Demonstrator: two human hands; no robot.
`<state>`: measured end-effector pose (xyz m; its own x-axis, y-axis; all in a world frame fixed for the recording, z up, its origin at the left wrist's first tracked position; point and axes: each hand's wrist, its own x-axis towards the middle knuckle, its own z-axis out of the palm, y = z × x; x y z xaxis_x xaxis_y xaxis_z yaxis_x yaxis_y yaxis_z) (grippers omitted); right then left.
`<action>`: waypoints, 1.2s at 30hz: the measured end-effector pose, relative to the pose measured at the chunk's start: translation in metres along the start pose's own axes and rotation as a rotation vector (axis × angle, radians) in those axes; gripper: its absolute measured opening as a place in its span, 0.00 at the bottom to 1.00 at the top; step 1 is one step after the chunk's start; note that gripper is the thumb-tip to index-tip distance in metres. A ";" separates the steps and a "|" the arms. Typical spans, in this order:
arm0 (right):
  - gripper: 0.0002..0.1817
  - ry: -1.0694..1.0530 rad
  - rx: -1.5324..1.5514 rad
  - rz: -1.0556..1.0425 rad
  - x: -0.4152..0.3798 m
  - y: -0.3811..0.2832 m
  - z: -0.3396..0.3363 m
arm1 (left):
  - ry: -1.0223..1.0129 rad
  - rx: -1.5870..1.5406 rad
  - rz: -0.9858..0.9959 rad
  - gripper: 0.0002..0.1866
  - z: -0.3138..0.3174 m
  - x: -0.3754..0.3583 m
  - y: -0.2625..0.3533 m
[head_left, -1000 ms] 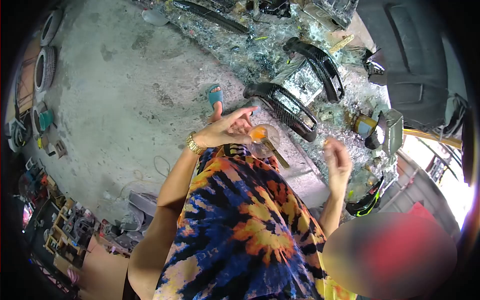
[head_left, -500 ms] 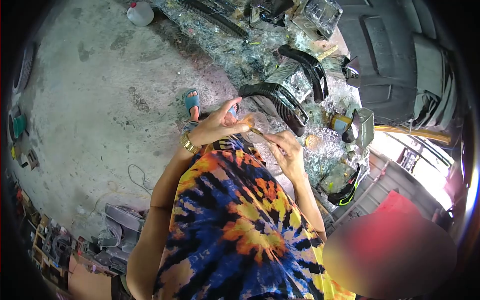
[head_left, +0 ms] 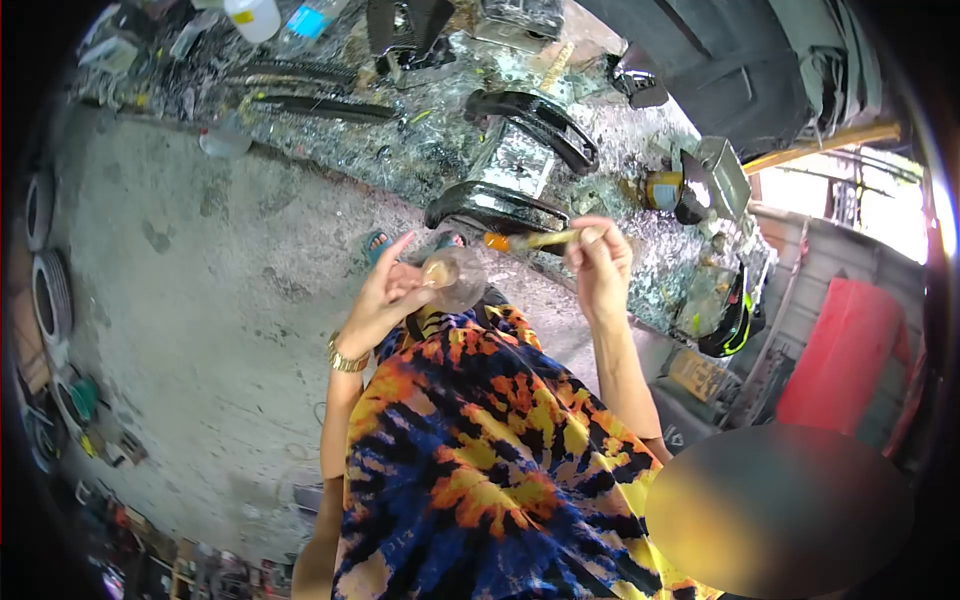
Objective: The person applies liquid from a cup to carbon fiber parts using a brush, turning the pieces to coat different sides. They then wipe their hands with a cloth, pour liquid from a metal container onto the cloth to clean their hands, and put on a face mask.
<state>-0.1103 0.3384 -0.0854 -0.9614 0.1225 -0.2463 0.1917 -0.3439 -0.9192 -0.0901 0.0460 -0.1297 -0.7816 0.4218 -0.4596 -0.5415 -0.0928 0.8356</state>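
My left hand (head_left: 380, 295), with a gold watch at the wrist, holds a clear plastic cup (head_left: 468, 285) by its side. A little amber liquid shows inside it. In my right hand (head_left: 604, 258) a paintbrush (head_left: 550, 239) is pinched by its handle, lying nearly level. Its orange bristle end points left, above the cup and apart from it. Just beyond the brush, a glossy black curved part (head_left: 495, 205) with a carbon-fibre look lies at the bench edge. A second such part (head_left: 545, 125) sits behind it.
The resin-stained workbench (head_left: 400, 160) runs along the far side. On it are a yellow-labelled can (head_left: 662, 190), dark strips (head_left: 325, 107) and a white bottle (head_left: 252, 18). A clear jug (head_left: 225, 142) is by the bench edge. Tyres (head_left: 52, 290) stand at the left, a red panel (head_left: 840, 355) at the right.
My right hand has moved right and up, away from the left, bringing the brush clear of the cup. The cup now shows plainly in my left hand. The view has shifted toward the bench.
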 end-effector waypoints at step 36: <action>0.12 0.405 -0.311 0.310 0.043 -0.019 0.030 | -0.041 -0.089 -0.077 0.44 -0.094 0.031 0.067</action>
<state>-0.1609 0.3226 -0.0688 -0.7115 0.4257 -0.5591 0.5589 -0.1394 -0.8174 -0.1800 -0.0320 -0.1164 -0.7247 0.4666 -0.5070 -0.6257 -0.1374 0.7678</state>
